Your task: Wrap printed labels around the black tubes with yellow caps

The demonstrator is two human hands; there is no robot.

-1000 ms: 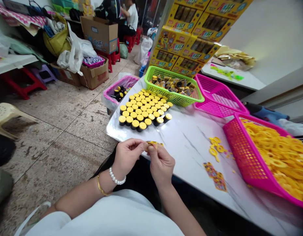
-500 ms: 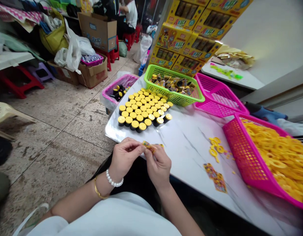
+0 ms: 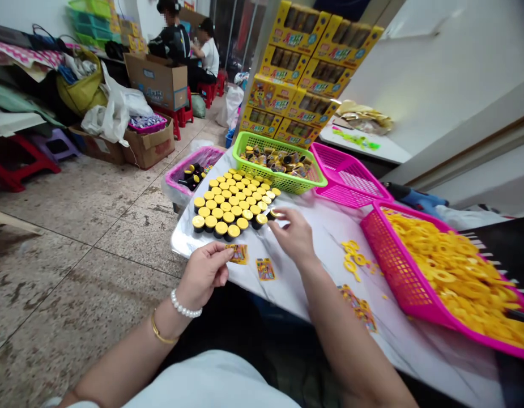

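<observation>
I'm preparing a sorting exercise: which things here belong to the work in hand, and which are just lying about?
Likely in use:
small flat yellow printed piece, in the left hand
round black tubs with yellow lids, right hand at one

Apparently lying about:
purple plastic stool
olive fabric bag
pink checked cloth

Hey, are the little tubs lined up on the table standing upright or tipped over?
Upright: the tubs stand in rows on the table, their flat yellow lids facing up, with black sides showing below the front ones.
</observation>
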